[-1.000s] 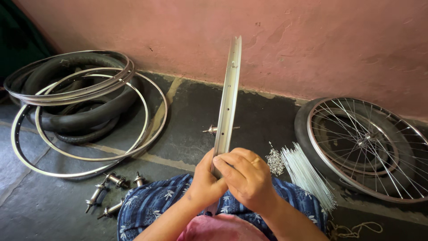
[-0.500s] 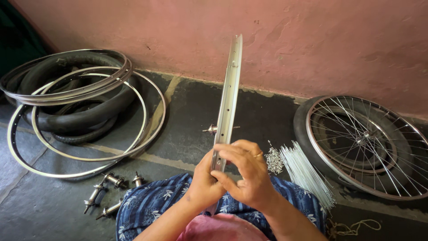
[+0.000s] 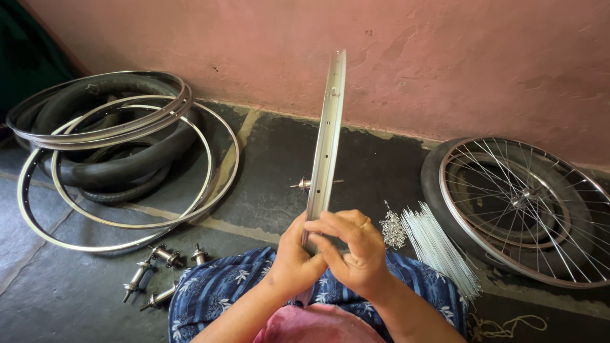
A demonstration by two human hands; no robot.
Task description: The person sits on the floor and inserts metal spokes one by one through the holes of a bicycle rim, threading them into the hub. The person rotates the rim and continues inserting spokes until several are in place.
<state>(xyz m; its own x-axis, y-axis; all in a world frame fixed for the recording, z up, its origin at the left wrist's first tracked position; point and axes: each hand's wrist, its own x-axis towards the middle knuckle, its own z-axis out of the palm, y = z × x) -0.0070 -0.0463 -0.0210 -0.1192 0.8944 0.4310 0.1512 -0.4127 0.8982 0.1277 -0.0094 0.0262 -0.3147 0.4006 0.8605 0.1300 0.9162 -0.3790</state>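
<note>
both hands clasp the near edge of the rim (image 3: 327, 136), left hand (image 3: 293, 260) bracing it upright over the lap, right hand (image 3: 356, 251) pinching at its inner face, apparently seating a spoke fitting, which calls for fine fingertip alignment with a hole.

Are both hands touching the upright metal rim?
Touching. The head view shows the left hand and right hand wrapped around the rim at its lower end, with no gap.

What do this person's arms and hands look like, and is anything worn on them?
Both forearms are bare, with no sleeves, gloves or watch in view. The left hand shows no jewellery. The right hand seems to have a thin ring on one finger. Nails are short and plain.
</note>
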